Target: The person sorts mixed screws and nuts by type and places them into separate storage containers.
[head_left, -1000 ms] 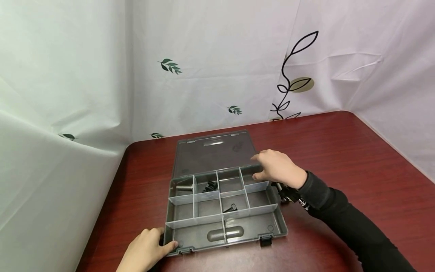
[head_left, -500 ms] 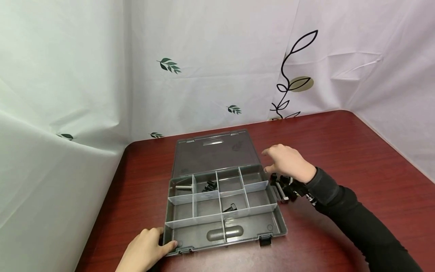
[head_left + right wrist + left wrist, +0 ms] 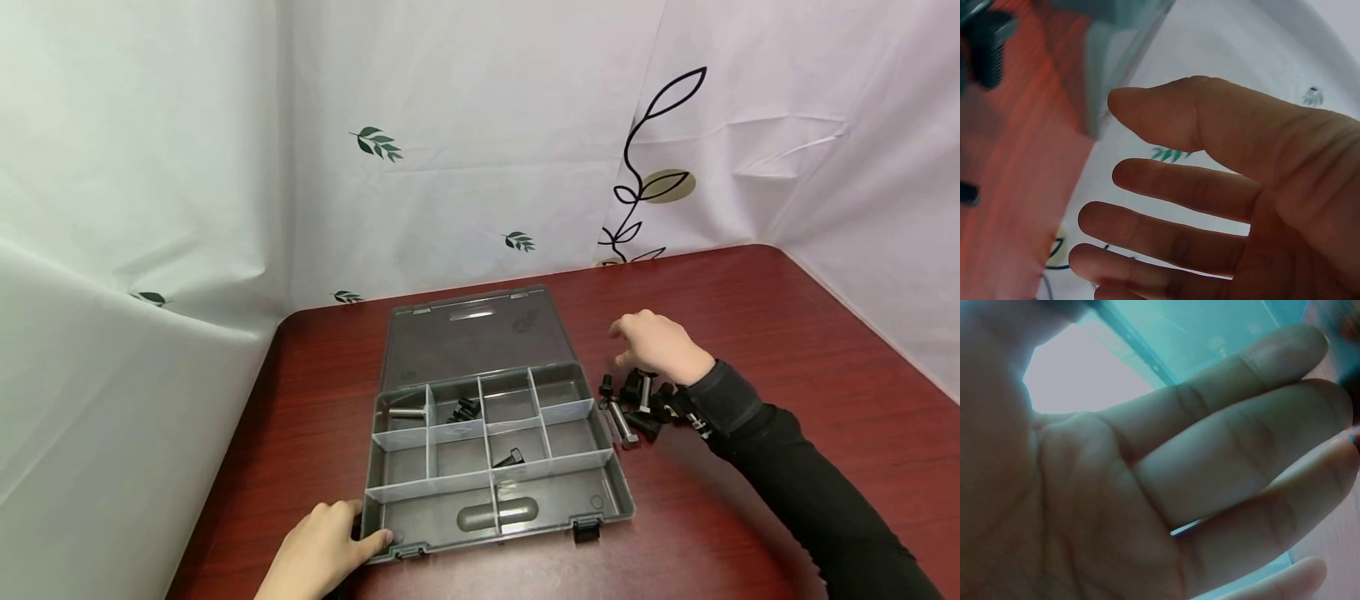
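My left hand (image 3: pixel 322 546) holds the near left corner of a grey compartment box (image 3: pixel 555 527), thumb over the rim; its fingers (image 3: pixel 1229 456) look nearly straight from the left wrist. The right hand (image 3: pixel 660 343) hovers above a heap of hardware beside the box, its fingers spread with nothing between them. In that heap are a silver bolt (image 3: pixel 622 427) and several black bolts, one a threaded black bolt (image 3: pixel 988 53) in the right wrist view. Inside the box lie a silver shank (image 3: pixel 407 413), a cluster of small black bolts (image 3: pixel 465 410) and a single black bolt (image 3: pixel 512 457).
The smoky lid (image 3: pixel 472 337) lies folded back behind the box. White dividers (image 3: pixel 457 482) split the box into compartments. A black latch (image 3: pixel 587 531) juts from its front. White patterned cloth (image 3: pixel 465 183) surrounds the reddish-brown table (image 3: pixel 750 333).
My right hand has drawn away from the box's far right compartment, moving right over the heap and uncovering more of the bolts. The left hand stays at the corner.
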A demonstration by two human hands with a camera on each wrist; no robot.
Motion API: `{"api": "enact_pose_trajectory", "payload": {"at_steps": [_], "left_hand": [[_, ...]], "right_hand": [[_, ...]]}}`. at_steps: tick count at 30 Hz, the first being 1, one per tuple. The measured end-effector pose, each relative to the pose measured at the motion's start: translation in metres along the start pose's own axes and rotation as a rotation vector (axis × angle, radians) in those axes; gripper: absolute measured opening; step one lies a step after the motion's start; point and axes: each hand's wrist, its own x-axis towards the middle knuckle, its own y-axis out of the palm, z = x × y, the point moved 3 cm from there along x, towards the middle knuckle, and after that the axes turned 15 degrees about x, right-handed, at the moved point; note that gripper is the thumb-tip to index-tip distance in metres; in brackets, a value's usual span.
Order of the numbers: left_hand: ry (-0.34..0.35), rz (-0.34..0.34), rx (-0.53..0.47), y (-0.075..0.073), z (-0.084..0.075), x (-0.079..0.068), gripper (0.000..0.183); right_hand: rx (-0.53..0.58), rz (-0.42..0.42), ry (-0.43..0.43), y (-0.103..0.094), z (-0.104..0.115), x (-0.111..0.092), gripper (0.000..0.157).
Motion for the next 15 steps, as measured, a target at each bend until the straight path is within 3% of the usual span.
{"api": "enact_pose_trajectory", "payload": {"at_steps": [10,15], "left_hand": [[0.004,-0.005,-0.002,-0.001,0.000,0.000,0.032],[0.002,0.000,-0.013,0.000,0.000,0.000,0.032]], "right_hand": [[0.054,0.032,0.052,0.005,-0.026,0.000,0.031],[0.023,0.092,0.136,0.011,-0.039,0.004,0.027]]}}
